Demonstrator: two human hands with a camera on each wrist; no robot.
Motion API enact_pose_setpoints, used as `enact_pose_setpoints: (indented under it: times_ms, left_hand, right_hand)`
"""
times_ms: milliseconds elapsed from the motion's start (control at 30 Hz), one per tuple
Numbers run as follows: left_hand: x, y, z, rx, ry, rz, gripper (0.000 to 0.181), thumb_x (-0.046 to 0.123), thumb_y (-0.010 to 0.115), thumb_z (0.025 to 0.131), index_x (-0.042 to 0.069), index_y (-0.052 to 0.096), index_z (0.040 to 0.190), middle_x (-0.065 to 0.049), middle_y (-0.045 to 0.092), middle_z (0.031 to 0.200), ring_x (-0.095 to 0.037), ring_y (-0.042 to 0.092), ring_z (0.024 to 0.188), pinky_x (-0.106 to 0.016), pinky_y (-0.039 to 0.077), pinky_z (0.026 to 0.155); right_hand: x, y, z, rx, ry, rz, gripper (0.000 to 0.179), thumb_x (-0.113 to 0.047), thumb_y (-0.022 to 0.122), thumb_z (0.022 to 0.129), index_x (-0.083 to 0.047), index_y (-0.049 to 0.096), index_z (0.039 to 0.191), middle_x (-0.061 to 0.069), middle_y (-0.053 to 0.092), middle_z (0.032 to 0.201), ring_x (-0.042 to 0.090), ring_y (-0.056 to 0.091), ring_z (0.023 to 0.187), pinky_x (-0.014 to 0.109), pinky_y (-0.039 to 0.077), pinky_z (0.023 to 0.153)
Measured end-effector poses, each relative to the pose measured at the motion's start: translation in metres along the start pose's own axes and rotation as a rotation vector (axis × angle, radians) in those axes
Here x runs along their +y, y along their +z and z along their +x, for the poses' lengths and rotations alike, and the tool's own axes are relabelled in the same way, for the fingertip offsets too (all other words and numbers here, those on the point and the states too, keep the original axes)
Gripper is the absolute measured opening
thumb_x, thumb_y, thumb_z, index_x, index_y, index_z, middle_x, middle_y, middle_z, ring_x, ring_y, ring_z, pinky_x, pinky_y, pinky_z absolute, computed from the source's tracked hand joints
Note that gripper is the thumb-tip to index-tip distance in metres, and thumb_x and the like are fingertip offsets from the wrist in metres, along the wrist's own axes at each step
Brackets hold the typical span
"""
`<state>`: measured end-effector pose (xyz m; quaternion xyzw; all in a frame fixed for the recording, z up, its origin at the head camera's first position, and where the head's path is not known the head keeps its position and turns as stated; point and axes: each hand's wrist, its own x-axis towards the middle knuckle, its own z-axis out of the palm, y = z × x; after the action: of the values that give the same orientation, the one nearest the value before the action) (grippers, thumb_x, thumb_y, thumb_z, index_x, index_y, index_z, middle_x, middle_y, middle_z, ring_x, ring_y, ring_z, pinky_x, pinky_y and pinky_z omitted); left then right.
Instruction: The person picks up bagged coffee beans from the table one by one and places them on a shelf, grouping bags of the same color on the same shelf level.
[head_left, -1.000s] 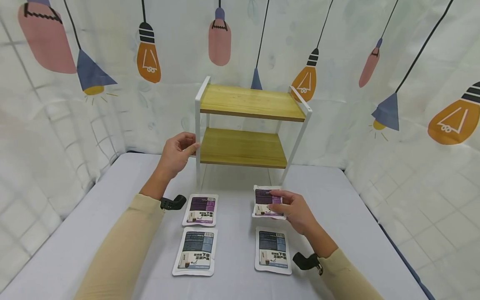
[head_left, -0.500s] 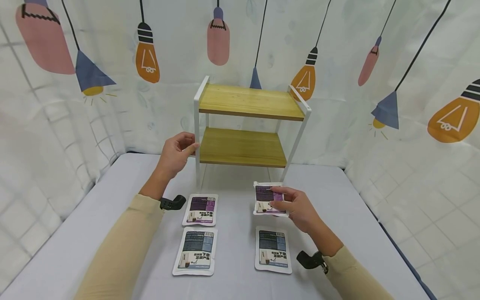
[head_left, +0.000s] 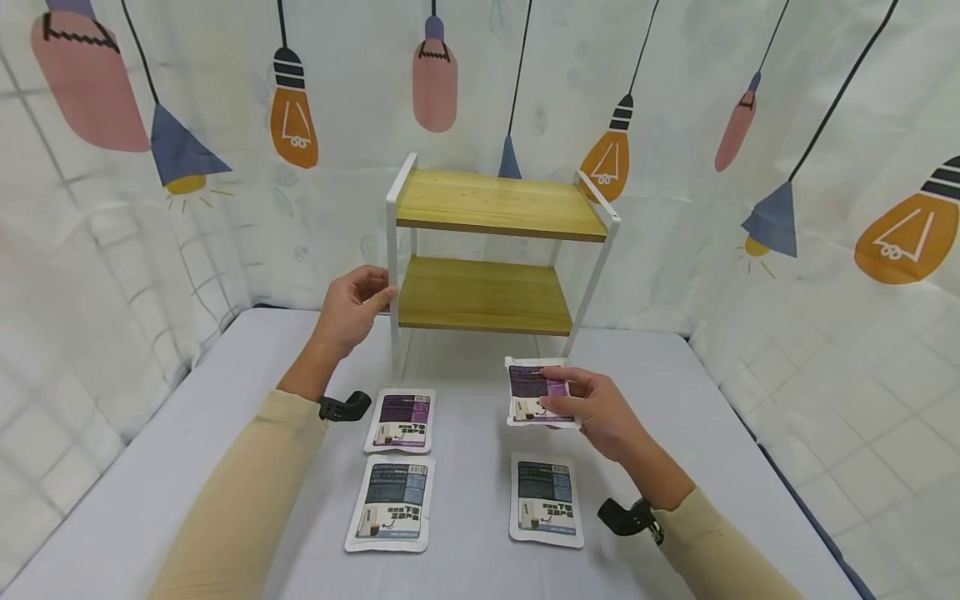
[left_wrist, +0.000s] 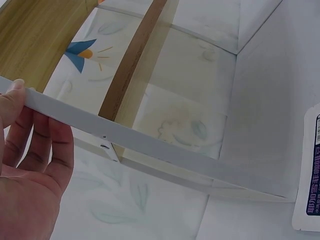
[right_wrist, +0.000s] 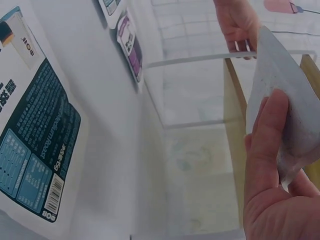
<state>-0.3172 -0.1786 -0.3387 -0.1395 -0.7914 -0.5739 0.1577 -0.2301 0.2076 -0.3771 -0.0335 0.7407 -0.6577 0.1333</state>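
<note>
A two-tier shelf (head_left: pixel 495 204) with a white frame and wooden boards stands at the back of the table. My left hand (head_left: pixel 352 304) pinches its left front post (left_wrist: pixel 65 112) between thumb and fingers. In my right hand (head_left: pixel 600 408) a white coffee pouch with a purple label (head_left: pixel 525 392) is gripped by its right side, tilted and raised above the table in front of the shelf. The right wrist view shows the pouch's plain back (right_wrist: pixel 287 95). Below it lies a blue-labelled pouch (head_left: pixel 546 500).
On the left of the table lie a purple-labelled pouch (head_left: pixel 401 419) and, nearer, another blue-labelled pouch (head_left: pixel 392 504). A curtain (head_left: pixel 345 208) printed with lamps hangs behind the shelf. The white tablecloth (head_left: pixel 465 567) covers the table.
My right hand has lifted the purple-labelled pouch slightly higher and farther forward, toward the shelf. The left hand keeps its place on the post, and the other pouches lie as before.
</note>
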Motion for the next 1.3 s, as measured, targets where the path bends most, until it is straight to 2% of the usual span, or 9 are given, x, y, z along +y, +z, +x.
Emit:
enact_pose_setpoints:
  times_ms: [300, 667, 1033, 1300]
  left_hand:
    - [0.001, 0.0, 0.0, 0.001, -0.008, 0.002, 0.032, 0.022, 0.065, 0.102, 0.005, 0.065, 0.129, -0.013, 0.065, 0.117, -0.014, 0.065, 0.103, -0.016, 0.057, 0.085]
    - [-0.003, -0.001, 0.002, 0.002, -0.002, 0.009, 0.035, 0.02, 0.064, 0.102, 0.0, 0.062, 0.131, -0.013, 0.065, 0.117, -0.014, 0.065, 0.103, -0.016, 0.058, 0.084]
    - [-0.003, -0.001, 0.002, -0.003, 0.013, -0.006, 0.033, 0.02, 0.065, 0.102, 0.002, 0.065, 0.129, -0.014, 0.065, 0.115, -0.012, 0.066, 0.1, -0.02, 0.059, 0.085]
    - [-0.004, -0.001, 0.003, -0.003, 0.011, -0.008, 0.035, 0.021, 0.066, 0.101, 0.001, 0.064, 0.129, -0.014, 0.066, 0.115, -0.01, 0.066, 0.099, -0.021, 0.06, 0.086]
  right_hand:
    - [-0.011, 0.0, -0.002, -0.02, -0.016, 0.012, 0.056, -0.009, 0.075, 0.093, -0.007, 0.056, 0.146, 0.02, 0.053, 0.14, 0.023, 0.066, 0.108, 0.028, 0.061, 0.089]
    - [-0.022, 0.001, -0.003, -0.019, -0.02, 0.018, 0.056, -0.011, 0.075, 0.093, -0.009, 0.057, 0.146, 0.018, 0.051, 0.14, 0.024, 0.065, 0.11, 0.028, 0.06, 0.091]
    - [-0.036, 0.001, -0.006, -0.046, -0.055, 0.059, 0.055, -0.008, 0.073, 0.094, -0.008, 0.056, 0.146, 0.013, 0.057, 0.13, 0.023, 0.068, 0.106, 0.029, 0.062, 0.088]
    - [-0.046, 0.0, -0.009, -0.055, -0.068, 0.077, 0.053, -0.007, 0.072, 0.095, -0.009, 0.056, 0.146, 0.011, 0.058, 0.128, 0.023, 0.069, 0.106, 0.029, 0.062, 0.087]
